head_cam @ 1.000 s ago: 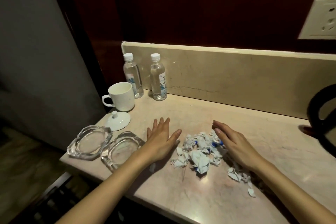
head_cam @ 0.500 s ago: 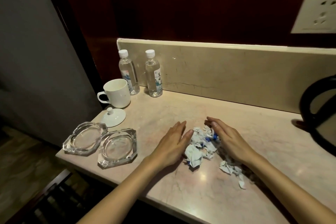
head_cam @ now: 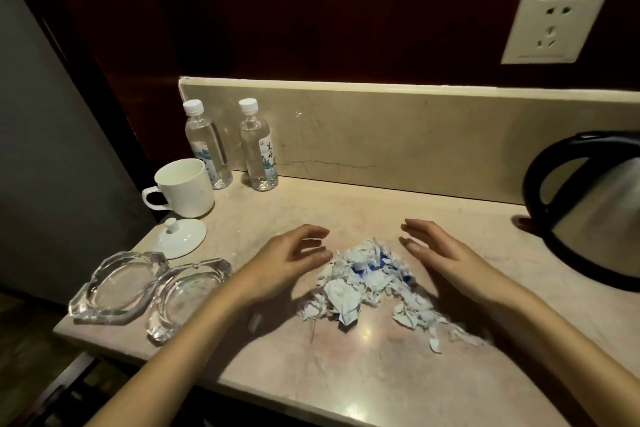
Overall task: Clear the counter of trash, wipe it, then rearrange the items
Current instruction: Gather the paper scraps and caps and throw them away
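A heap of torn white and blue paper scraps (head_cam: pixel 367 282) lies in the middle of the beige marble counter (head_cam: pixel 363 374). More scraps trail off to the right (head_cam: pixel 436 322). My left hand (head_cam: pixel 287 260) hovers just left of the heap, fingers loosely curved and holding nothing. My right hand (head_cam: pixel 436 250) is on the heap's right side, fingers nearly straight and pointing left, also holding nothing. The two hands flank the heap with a gap between their fingertips.
Two water bottles (head_cam: pixel 259 146) and a white mug (head_cam: pixel 185 187) stand at the back left, with the mug's lid (head_cam: pixel 180 236) in front. Two glass ashtrays (head_cam: pixel 152 288) sit at the left edge. A steel kettle (head_cam: pixel 595 208) stands at the right. A wall socket (head_cam: pixel 554 24) is above.
Both hands swept the scraps inward into a tighter heap, then lifted and drew slightly apart. The camera has moved closer and to the left.
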The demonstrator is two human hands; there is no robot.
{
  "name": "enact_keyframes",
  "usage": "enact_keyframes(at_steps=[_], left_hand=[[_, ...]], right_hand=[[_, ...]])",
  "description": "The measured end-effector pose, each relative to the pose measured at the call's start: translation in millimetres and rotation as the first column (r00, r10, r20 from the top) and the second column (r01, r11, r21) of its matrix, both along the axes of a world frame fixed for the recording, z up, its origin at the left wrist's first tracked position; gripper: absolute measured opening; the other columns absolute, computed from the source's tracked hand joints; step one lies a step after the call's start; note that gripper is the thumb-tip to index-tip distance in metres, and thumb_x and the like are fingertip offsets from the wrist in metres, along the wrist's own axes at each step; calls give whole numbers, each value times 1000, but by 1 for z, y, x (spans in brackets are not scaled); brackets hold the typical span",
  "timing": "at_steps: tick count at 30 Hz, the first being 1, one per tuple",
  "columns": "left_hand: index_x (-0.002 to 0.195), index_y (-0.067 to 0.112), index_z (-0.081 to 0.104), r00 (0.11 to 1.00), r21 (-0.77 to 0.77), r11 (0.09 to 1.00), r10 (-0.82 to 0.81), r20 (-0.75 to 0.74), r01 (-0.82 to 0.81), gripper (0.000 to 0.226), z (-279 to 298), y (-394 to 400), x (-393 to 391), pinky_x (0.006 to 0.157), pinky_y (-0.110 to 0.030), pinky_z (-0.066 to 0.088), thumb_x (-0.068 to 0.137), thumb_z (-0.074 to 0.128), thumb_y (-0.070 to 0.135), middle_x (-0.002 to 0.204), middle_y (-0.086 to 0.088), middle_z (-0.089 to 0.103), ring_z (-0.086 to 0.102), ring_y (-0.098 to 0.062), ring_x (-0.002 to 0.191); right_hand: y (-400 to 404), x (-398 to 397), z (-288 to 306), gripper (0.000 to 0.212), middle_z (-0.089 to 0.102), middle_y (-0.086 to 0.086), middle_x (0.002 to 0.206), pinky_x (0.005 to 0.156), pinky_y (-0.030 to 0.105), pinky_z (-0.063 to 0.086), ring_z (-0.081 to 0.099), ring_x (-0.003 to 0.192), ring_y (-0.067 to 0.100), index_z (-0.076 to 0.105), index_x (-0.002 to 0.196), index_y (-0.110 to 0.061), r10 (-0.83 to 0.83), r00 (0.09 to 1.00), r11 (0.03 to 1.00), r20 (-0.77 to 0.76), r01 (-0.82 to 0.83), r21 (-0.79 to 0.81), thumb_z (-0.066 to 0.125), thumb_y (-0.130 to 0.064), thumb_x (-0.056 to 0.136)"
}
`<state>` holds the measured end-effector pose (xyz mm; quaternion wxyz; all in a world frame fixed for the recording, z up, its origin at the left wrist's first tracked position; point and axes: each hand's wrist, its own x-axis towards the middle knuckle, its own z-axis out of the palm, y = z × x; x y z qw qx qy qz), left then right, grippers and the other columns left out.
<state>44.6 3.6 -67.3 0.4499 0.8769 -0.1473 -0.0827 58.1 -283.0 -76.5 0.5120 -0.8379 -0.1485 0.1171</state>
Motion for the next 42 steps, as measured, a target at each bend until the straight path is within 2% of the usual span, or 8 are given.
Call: enact_keyframes(at_steps=[4,8,15,20,28,34,39,42], left_hand=[[133,40,41,985,413,905,-154,83,107,83,13,29,3,91,-5,31,61,70,67,133,21,41,44,8,112],[144,37,28,975,470,862,-221,11,190,100,12,30,10,93,-4,26,62,82,53,137,20,32,37,3,120],[148,31,23,937,407,857,-350,7,317,103,0,-10,25,96,-1,24,66,82,48,141,16,31,34,3,122],[145,31,31,907,379,845,-419,29,378,95,-5,-29,42,105,-22,35,66,81,48,136,11,40,40,-4,123],[113,20,63,919,299,905,-359,163,301,42,-9,-37,54,81,-28,48,75,75,33,105,3,62,57,-11,93],[103,19,67,946,205,945,-288,148,255,37,-14,-37,55,74,-27,51,72,80,33,95,5,67,62,-8,84],[117,18,60,904,100,901,-412,-111,423,56,1,-29,58,84,-21,53,68,85,21,105,4,70,66,-7,93],[115,13,64,900,36,909,-404,-162,415,42,0,-26,63,78,-22,53,77,79,25,101,0,71,66,-7,86]], right_hand=[[-36,-16,7,121,20,-22,147,103,0,16,24,132,-12,19,150,-26,125,992,908,22,-106,-406,63,-84,53],[-56,-28,9,109,14,-26,144,104,9,15,15,133,-5,17,149,-32,128,986,801,106,-40,-597,82,-51,63],[-27,-25,1,95,39,-21,136,103,13,32,40,125,-3,37,143,-30,99,989,880,109,-36,-473,81,-49,61],[10,-17,-2,85,46,-14,124,99,25,42,48,115,7,43,138,-27,50,983,890,174,35,-455,77,-50,63],[41,-9,-7,52,59,-7,121,89,23,48,58,103,7,57,124,-27,-90,977,936,194,149,-318,77,-28,76],[46,-11,7,72,49,-7,128,93,22,42,52,112,8,44,137,-22,-95,995,944,24,98,-314,71,-51,78],[64,-3,5,70,51,-2,111,74,20,36,49,93,10,54,130,-18,-132,979,869,154,189,-458,78,-48,72],[69,-2,3,63,53,0,113,77,23,41,51,97,13,57,123,-19,-163,972,861,171,225,-456,80,-43,70]])
